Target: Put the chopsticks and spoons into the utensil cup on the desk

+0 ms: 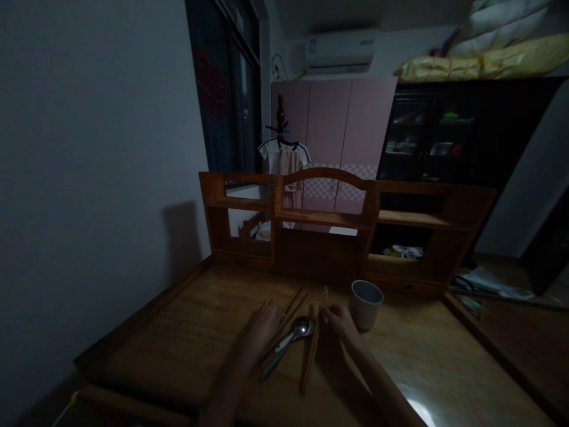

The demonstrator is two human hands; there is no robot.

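Note:
On the wooden desk (pixel 186 344) my left hand (pixel 262 330) lies flat with its fingers stretched out over a pair of wooden chopsticks (pixel 293 305). A metal spoon (pixel 288 340) lies between my hands, its bowl toward the right hand. My right hand (pixel 338 320) has its fingers curled at the upper end of another pair of chopsticks (pixel 312 350) that runs toward me. The room is dim, so the exact grip is hard to see. A white cup (pixel 365 303) stands upright just right of my right hand.
A wooden shelf unit (pixel 338 231) stands along the desk's back edge. A grey wall is at the left. Behind are a pink wardrobe (pixel 342 130), a coat rack with clothes (pixel 284 155) and a dark cabinet (pixel 444 136). Papers lie on the floor at right (pixel 489 281).

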